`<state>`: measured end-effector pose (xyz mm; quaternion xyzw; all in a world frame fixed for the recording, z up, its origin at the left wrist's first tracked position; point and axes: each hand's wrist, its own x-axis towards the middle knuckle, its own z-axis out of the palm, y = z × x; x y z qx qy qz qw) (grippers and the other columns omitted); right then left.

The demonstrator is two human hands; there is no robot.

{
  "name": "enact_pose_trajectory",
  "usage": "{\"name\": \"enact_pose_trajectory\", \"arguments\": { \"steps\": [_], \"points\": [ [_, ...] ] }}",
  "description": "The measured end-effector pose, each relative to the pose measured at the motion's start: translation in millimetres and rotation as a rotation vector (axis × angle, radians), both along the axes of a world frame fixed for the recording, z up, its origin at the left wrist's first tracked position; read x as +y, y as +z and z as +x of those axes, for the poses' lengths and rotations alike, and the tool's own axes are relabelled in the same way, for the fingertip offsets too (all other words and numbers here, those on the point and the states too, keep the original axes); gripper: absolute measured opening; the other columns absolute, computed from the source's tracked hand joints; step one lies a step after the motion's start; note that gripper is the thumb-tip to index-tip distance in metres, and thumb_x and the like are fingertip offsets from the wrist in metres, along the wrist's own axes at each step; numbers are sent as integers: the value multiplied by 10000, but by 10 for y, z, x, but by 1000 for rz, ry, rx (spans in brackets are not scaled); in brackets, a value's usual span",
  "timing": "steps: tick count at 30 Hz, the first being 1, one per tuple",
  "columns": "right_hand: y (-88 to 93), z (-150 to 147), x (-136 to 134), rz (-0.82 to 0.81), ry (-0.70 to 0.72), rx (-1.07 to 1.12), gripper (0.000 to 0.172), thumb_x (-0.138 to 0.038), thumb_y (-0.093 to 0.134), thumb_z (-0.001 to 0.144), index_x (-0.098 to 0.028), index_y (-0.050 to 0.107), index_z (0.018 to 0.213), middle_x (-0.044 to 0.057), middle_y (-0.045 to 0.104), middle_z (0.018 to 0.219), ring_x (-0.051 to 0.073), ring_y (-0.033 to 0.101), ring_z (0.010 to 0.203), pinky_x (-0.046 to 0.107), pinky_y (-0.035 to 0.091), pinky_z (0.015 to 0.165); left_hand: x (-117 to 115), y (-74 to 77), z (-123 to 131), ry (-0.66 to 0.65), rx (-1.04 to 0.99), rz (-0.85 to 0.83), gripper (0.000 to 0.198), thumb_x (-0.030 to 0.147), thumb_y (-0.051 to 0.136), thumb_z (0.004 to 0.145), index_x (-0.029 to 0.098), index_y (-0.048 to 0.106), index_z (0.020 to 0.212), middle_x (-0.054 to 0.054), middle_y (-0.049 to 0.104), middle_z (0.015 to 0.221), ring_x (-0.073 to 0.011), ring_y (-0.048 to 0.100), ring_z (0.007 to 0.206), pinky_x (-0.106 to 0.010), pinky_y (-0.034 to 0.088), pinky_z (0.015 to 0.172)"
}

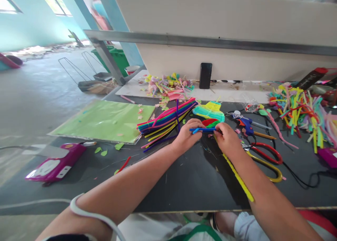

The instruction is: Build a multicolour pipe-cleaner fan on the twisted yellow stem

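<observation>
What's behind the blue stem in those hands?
A red piece and a green piece, then a turquoise-and-yellow bundle. The left hand, right hand and blue stem cover whatever lies directly behind them.

daylight glares at the windows point(55, 1), shadow darkens the table point(168, 181), and edges look stretched.

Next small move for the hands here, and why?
Likely a gentle bend of the bright blue fuzzy strip: the left hand and right hand both pinch it, and the span between them looks nearly straight, so it should be well supported for shaping.
</observation>
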<state>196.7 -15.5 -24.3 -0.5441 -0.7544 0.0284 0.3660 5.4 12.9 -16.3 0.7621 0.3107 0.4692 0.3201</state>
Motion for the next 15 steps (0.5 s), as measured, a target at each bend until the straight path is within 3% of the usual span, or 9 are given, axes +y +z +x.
{"name": "enact_pose_trajectory", "arguments": {
  "steps": [4, 9, 12, 15],
  "points": [
    [93, 17, -33, 212, -36, -19, 58, -185, 515, 808, -193, 543, 858, 88, 578, 963, 236, 504, 964, 383, 364, 880, -23, 8, 65, 48, -163, -122, 124, 184, 600, 759, 174, 688, 846, -84, 572, 1099, -207, 497, 1126, -356, 358, 1011],
    [91, 15, -42, 264, -156, 21, 55, -255, 567, 809, -204, 572, 789, 84, 574, 1005, 246, 498, 976, 436, 352, 901, -62, -35, 158, -75, -535, -584, 188, 307, 638, 761, 160, 655, 877, -57, 637, 1002, -193, 602, 955, -405, 456, 918],
    [89, -15, -51, 299, -222, 104, 64, -258, 560, 810, -195, 566, 820, 118, 544, 1086, 265, 474, 1060, 472, 354, 934, -92, 13, 169, -91, -661, -632, 199, 323, 673, 735, 150, 647, 830, -39, 646, 969, -174, 622, 897, -403, 466, 917],
    [115, -58, -71, 240, -193, 270, 103, -257, 521, 831, -183, 560, 891, 143, 522, 1103, 245, 499, 1050, 410, 467, 829, -107, 93, 151, -102, -695, -607, 192, 331, 674, 738, 144, 645, 768, -29, 646, 952, -163, 628, 875, -400, 466, 926]
  ]
}}
